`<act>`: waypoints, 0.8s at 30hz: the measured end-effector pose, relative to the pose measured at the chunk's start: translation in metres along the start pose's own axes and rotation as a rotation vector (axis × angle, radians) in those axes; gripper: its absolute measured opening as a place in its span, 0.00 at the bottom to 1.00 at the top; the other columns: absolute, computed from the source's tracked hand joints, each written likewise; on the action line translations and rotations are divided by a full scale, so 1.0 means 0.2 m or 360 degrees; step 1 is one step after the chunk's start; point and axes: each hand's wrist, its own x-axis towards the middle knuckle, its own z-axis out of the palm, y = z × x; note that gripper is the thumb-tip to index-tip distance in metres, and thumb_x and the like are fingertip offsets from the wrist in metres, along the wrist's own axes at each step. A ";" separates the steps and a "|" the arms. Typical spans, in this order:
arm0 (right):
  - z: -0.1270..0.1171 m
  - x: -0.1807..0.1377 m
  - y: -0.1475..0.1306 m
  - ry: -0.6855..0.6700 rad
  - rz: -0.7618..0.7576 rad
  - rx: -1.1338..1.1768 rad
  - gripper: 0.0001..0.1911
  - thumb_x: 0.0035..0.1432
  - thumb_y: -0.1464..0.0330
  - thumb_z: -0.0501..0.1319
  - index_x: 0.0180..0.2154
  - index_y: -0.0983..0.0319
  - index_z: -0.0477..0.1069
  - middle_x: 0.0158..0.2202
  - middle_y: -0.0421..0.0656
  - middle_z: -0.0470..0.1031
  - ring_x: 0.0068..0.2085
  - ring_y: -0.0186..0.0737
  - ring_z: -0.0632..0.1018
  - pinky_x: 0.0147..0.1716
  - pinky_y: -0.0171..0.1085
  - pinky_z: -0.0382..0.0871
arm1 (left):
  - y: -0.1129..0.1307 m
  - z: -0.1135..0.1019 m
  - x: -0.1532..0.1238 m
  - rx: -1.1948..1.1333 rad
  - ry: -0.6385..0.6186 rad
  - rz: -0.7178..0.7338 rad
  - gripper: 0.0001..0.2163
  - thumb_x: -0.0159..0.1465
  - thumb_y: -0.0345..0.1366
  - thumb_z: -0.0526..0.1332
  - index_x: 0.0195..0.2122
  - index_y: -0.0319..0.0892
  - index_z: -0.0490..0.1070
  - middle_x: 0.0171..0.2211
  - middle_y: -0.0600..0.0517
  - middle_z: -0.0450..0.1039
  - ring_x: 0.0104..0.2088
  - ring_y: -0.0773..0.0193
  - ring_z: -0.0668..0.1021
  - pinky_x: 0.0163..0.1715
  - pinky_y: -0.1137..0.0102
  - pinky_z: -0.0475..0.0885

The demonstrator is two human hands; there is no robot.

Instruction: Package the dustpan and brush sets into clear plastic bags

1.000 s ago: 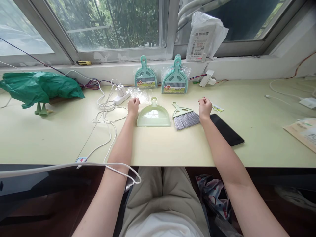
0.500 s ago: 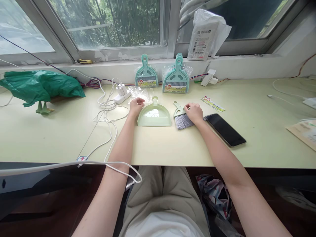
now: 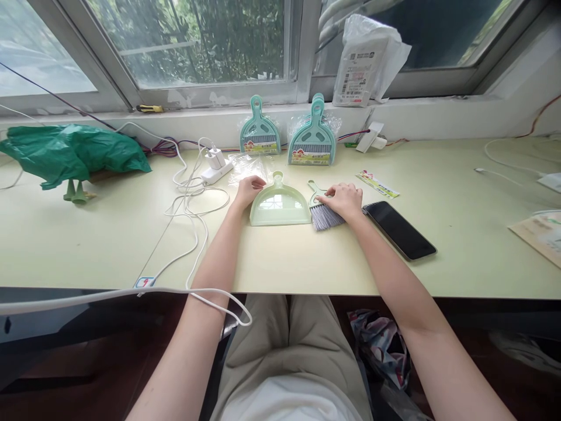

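A pale green dustpan (image 3: 280,210) lies flat on the table, its round handle loop pointing toward the window. At its upper left edge is my left hand (image 3: 250,190), fingers bent and closed against the rim; the thumb side is partly hidden. Close to the pan's right side lies a small hand brush (image 3: 325,217) with a pale green handle and grey bristles. My right hand (image 3: 345,200) lies over the brush's right part, thumb reaching left across its head and fingers curled over it, covering that end.
Wrapped turquoise dustpan sets (image 3: 312,137) lean at the wall. A black phone (image 3: 401,230) and a printed label strip (image 3: 377,183) lie to the right. Leftward are a power strip (image 3: 218,171), white cables (image 3: 196,217), clear plastic wrap (image 3: 249,166) and a green bag (image 3: 79,152).
The dustpan has slid a little to the right together with my left hand, closing the gap to the brush. My right hand stays on the brush, its thumb stretched farther left.
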 end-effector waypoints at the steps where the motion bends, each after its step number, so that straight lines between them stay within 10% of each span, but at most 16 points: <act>1: -0.01 0.00 0.00 -0.0011 0.0009 0.0000 0.22 0.51 0.49 0.61 0.34 0.60 0.78 0.42 0.52 0.76 0.49 0.56 0.68 0.48 0.52 0.56 | 0.00 0.00 0.00 0.0006 -0.0014 0.0009 0.09 0.47 0.31 0.70 0.30 0.39 0.74 0.31 0.49 0.76 0.33 0.63 0.79 0.42 0.63 0.77; 17: -0.07 0.03 -0.02 0.0178 0.0192 0.0203 0.14 0.49 0.58 0.59 0.32 0.61 0.75 0.42 0.49 0.75 0.49 0.53 0.69 0.48 0.49 0.56 | 0.03 0.06 -0.01 -0.0028 -0.0088 0.0053 0.10 0.48 0.35 0.70 0.31 0.39 0.76 0.34 0.48 0.77 0.34 0.64 0.79 0.43 0.63 0.77; 24: -0.07 -0.06 -0.18 0.0208 -0.0120 0.0173 0.12 0.50 0.59 0.60 0.30 0.60 0.73 0.40 0.49 0.75 0.47 0.52 0.70 0.47 0.48 0.56 | 0.07 0.16 -0.01 0.0249 -0.0150 0.0178 0.07 0.53 0.39 0.68 0.29 0.41 0.80 0.34 0.48 0.77 0.35 0.62 0.78 0.42 0.65 0.76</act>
